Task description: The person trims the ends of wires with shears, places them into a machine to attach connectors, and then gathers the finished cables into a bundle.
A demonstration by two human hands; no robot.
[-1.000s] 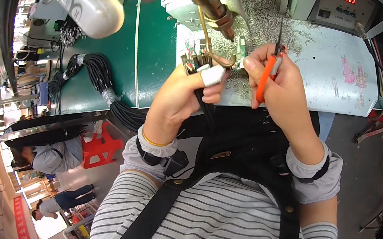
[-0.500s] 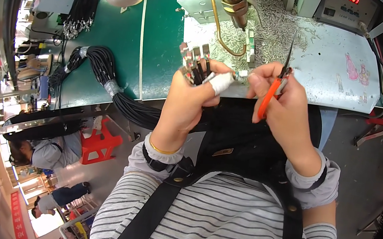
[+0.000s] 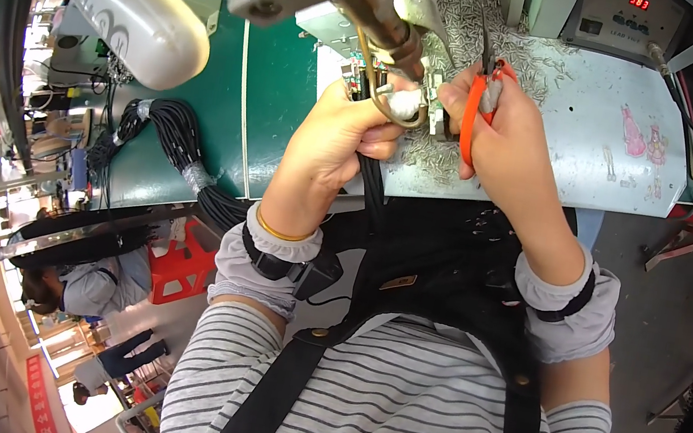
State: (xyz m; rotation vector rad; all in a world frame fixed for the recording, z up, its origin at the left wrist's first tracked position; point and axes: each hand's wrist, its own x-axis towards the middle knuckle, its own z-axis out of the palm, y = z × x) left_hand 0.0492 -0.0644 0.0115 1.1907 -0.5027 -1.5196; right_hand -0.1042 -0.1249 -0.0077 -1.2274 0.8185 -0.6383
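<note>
Closed round a bundle of black cables [image 3: 372,189], my left hand [image 3: 332,133] is at the bench's near edge, its white-wrapped fingertip beside a bent brown tube [image 3: 380,102]. The small connector ends [image 3: 356,73] of the cables poke out above that hand. My right hand [image 3: 509,133] keeps orange-handled scissors [image 3: 473,114] in its palm, blades pointing away from me. Its thumb and forefinger reach a small pale fixture [image 3: 438,109] beneath a soldering head [image 3: 400,48]. Whether those fingertips also pinch a small part, I cannot tell.
Small silvery metal pieces [image 3: 525,63] cover the bench behind the fixture. A white lamp [image 3: 130,6] hangs at the upper left. A control box [image 3: 626,25] stands at the far right. More bundled black cables [image 3: 174,130] lie left, and a person [image 3: 97,277] sits beyond a red stool [image 3: 180,267].
Both hands have moved forward, from in front of the soldering head to right beneath it. The connector ends are now partly hidden by the machine. The whole view has shifted slightly.
</note>
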